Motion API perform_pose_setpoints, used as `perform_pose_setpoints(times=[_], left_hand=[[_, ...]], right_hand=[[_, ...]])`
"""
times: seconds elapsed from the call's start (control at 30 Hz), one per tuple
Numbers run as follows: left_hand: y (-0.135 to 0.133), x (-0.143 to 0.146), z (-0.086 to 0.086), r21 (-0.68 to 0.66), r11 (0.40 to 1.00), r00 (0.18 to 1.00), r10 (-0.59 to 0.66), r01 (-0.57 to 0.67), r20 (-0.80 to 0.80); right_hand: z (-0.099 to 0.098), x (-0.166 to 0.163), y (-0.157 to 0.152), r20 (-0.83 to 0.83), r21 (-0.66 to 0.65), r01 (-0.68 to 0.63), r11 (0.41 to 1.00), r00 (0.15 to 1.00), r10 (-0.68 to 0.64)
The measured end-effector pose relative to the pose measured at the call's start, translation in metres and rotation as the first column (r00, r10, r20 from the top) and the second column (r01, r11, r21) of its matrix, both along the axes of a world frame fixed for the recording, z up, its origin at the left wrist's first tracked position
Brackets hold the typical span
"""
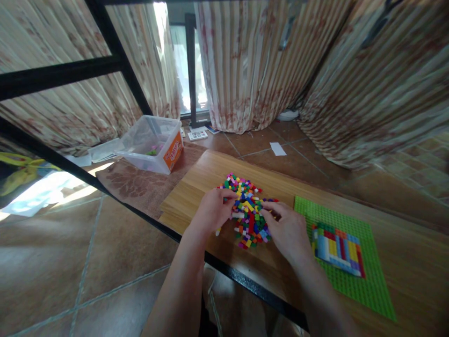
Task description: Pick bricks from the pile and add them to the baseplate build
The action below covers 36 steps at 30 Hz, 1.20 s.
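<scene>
Bin of clear plastic (pixel 140 162), orange label (pixel 174 152) on one side, contains a few green and pink pieces (pixel 152 152). Loose bricks (pixel 249 206), small and multicoloured, lie heaped on the wooden table (pixel 194 180). Left hand (pixel 218 208) and right hand (pixel 286 225): fingers partly curled at opposite sides of the heap; whether either grips a brick cannot be determined. Green baseplate (pixel 376 267) bears a multicoloured brick build (pixel 339 249).
</scene>
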<state>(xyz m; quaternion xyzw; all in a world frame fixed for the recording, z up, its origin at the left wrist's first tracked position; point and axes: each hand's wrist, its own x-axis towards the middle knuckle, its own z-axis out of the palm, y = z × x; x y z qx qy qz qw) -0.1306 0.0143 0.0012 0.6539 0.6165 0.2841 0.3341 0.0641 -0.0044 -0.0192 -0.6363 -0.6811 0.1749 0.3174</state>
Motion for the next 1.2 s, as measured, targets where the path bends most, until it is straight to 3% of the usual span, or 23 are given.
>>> perform_pose_setpoints(times=[0.17,0.23,0.3,0.43,0.5,0.63,0.8,1.0,1.2], left_hand=[[0.004,-0.019,0.002,0.018,0.980,0.979,0.199,-0.199,-0.038],[0.005,-0.027,0.001,0.008,0.956,0.947,0.291,-0.292,-0.135],[0.005,-0.031,-0.001,-0.016,0.936,0.905,0.336,-0.352,-0.261],[0.004,-0.033,-0.003,-0.087,0.936,0.865,0.278,-0.342,-0.417],[0.003,-0.032,-0.003,-0.129,0.950,0.888,0.208,-0.283,-0.411],[0.002,-0.029,0.000,-0.182,0.978,0.952,0.047,-0.106,-0.303],[0.001,-0.029,-0.003,-0.205,0.977,0.977,0.018,-0.062,-0.212],[0.000,-0.032,-0.010,-0.214,0.973,0.994,0.075,-0.091,-0.085],[0.004,-0.031,-0.002,-0.143,0.965,0.943,0.170,-0.218,-0.288]], right_hand=[[0.011,-0.001,-0.005,-0.153,0.009,0.022,1.000,0.988,-0.021],[0.017,-0.015,-0.015,-0.237,-0.034,-0.047,0.998,0.971,0.037],[0.021,-0.036,-0.029,-0.313,-0.089,-0.215,0.973,0.933,0.178],[0.017,-0.080,-0.057,-0.324,-0.156,-0.501,0.851,0.840,0.435],[0.012,-0.091,-0.063,-0.337,-0.166,-0.558,0.813,0.807,0.485],[0.001,-0.087,-0.060,-0.308,-0.197,-0.522,0.830,0.837,0.453],[0.003,-0.069,-0.052,-0.257,-0.205,-0.421,0.884,0.894,0.366],[0.017,-0.045,-0.040,-0.190,-0.199,-0.323,0.925,0.939,0.287],[0.025,-0.023,-0.033,-0.188,-0.189,-0.233,0.954,0.962,0.198]])
